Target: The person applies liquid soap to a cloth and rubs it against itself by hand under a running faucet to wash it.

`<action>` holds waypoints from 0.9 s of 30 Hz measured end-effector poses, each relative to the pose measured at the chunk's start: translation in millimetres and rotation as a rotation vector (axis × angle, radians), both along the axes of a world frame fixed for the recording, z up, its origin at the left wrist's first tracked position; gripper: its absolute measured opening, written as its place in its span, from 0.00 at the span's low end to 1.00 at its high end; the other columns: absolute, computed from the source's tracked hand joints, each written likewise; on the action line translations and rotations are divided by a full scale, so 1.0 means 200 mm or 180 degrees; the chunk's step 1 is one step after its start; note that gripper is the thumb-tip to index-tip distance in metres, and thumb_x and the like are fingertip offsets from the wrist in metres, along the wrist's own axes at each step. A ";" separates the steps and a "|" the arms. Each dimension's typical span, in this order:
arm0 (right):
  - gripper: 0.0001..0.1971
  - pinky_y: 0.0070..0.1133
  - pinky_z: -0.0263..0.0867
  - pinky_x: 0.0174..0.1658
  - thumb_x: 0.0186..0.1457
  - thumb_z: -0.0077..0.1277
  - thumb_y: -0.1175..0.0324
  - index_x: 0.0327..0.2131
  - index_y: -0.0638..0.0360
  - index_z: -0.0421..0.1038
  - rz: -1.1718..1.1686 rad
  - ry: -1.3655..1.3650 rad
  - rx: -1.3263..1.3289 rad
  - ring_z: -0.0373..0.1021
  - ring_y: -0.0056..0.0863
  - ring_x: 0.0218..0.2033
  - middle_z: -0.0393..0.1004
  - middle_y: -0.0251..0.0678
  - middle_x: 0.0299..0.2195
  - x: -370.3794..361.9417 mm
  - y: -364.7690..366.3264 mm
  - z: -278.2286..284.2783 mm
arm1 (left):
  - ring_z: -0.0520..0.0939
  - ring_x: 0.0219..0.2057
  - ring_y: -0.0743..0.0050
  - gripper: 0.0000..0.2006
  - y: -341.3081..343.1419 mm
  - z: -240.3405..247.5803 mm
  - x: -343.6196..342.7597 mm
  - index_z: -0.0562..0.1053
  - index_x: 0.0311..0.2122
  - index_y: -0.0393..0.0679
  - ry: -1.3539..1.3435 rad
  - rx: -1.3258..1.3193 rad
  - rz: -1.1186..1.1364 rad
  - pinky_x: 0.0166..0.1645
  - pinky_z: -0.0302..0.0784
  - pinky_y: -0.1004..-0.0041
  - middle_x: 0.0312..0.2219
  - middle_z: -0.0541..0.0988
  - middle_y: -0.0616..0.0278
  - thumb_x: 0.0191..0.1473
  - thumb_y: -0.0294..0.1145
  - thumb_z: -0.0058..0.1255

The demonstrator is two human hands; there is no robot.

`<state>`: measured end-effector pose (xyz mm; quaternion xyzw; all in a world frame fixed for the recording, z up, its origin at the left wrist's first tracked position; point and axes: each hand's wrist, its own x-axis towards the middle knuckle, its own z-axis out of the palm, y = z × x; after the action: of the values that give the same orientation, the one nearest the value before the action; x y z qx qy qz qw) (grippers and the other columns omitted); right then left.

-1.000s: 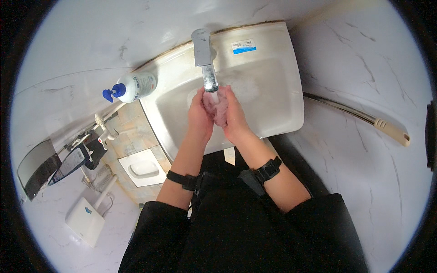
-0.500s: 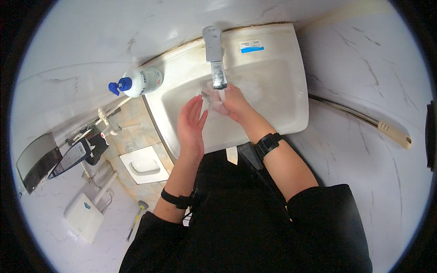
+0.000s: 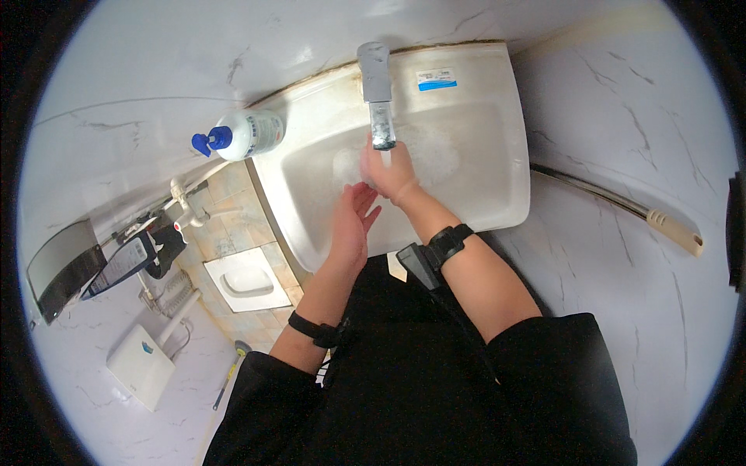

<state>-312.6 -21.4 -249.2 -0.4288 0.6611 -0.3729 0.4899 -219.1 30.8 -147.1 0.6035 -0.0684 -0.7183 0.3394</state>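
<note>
Metal tap point(image 3: 376, 93): flat, rectangular spout, dull and spotted, projecting from the back rim over the basin. White sink point(image 3: 474, 186): rectangular, wall-mounted, bowl wet; water appears to run from the spout, though glare obscures it.

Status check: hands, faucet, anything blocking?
Right hand up under the faucet spout, open. Left hand open, apart from it, over the basin. Soap bottle at the sink's left corner, clear of both hands.
</note>
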 end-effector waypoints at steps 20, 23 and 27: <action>0.18 0.18 0.56 0.20 0.56 0.54 0.58 0.26 0.67 0.73 -0.0367 -0.0517 0.0414 0.61 0.16 0.16 0.66 0.28 0.15 -0.22 0.23 0.71 | 0.70 0.54 0.51 0.35 -0.24 -0.04 -0.08 0.63 0.56 0.37 0.2014 0.0389 0.0530 0.60 0.64 0.57 0.52 0.70 0.49 0.61 0.62 0.25; 0.25 0.18 0.51 0.19 0.58 0.50 0.51 0.19 0.65 0.71 -0.0633 -0.0616 0.0476 0.58 0.15 0.15 0.62 0.26 0.13 -0.23 0.21 0.65 | 0.71 0.54 0.52 0.32 -0.24 -0.01 -0.14 0.64 0.55 0.38 0.2163 0.0505 0.0432 0.58 0.66 0.58 0.51 0.71 0.50 0.62 0.57 0.27; 0.29 0.22 0.56 0.23 0.61 0.42 0.48 0.20 0.67 0.69 -0.0428 -0.0431 0.1144 0.61 0.22 0.17 0.66 0.34 0.14 -0.33 0.19 0.55 | 0.76 0.46 0.62 0.23 -0.24 -0.10 -0.10 0.68 0.51 0.44 0.1716 0.0035 -0.0219 0.49 0.72 0.62 0.44 0.76 0.57 0.63 0.50 0.30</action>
<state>-379.2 15.7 -139.0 -0.2633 0.7097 -0.3089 0.5758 -238.7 -17.9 -167.5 0.3897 0.0078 -0.8645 0.3174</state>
